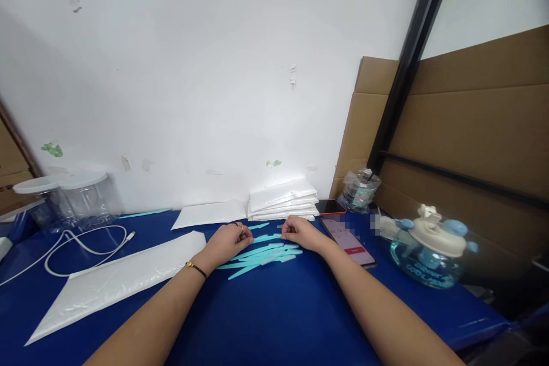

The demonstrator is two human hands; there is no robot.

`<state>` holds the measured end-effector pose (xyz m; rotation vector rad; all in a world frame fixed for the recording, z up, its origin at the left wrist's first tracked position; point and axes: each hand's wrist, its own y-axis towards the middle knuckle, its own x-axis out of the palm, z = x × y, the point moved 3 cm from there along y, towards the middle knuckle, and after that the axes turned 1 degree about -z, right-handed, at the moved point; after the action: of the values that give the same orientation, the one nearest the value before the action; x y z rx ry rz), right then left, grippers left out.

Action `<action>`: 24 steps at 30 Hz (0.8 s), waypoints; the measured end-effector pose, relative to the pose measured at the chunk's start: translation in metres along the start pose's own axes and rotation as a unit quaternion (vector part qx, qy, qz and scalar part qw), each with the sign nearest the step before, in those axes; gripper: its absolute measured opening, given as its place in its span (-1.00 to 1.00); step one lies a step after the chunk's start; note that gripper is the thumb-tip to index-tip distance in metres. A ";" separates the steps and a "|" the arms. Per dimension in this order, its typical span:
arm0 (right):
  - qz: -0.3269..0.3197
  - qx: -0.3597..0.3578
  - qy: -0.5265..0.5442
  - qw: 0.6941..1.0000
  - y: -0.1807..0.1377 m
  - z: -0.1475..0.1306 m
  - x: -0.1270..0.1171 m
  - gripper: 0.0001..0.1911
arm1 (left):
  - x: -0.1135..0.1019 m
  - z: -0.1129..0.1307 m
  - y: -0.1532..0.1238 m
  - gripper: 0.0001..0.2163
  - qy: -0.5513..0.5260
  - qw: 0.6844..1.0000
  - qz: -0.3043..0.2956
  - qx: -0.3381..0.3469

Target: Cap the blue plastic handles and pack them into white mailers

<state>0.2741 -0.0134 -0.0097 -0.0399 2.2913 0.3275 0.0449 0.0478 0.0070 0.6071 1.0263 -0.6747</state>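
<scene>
Several thin light-blue strips lie in a loose heap on the blue table, in the middle near the wall. My left hand rests at the heap's left end with its fingers curled in; a ring and a dark wristband show. My right hand sits at the heap's far right end, fingers also curled shut. What, if anything, either hand pinches is too small to make out.
A stack of white envelopes stands by the wall, a flat white bag lies at left. Two phones lie right of my hand. A blue water jug, clear jars, a white cable and cardboard surround the area.
</scene>
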 end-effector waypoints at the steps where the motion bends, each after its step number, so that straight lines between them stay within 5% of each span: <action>1: 0.004 -0.008 -0.003 1.000 0.000 -0.002 -0.001 -0.92 | 0.000 0.000 0.000 -0.70 0.000 1.000 0.009 0.004; 6: 0.021 -0.034 -0.007 0.999 0.000 -0.006 -0.003 -0.92 | -0.001 0.001 0.002 -0.76 0.034 0.999 0.017 0.032; 13: 0.084 0.023 -0.076 0.993 0.003 0.015 -0.015 -0.95 | -0.011 -0.025 0.004 -0.79 0.093 0.992 0.052 -0.065; 17: 0.106 0.009 -0.083 0.991 0.002 0.013 -0.018 -0.97 | -0.016 -0.021 0.000 -0.73 0.086 0.992 0.080 -0.051; 24: 0.019 -0.011 0.000 1.000 0.001 -0.016 0.006 -0.76 | 0.000 -0.001 0.002 -0.85 0.065 0.998 0.002 -0.012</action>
<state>0.2577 -0.0155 -0.0034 -0.0071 2.2911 0.3739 0.0455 0.0500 0.0072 0.6380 1.1518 -0.6244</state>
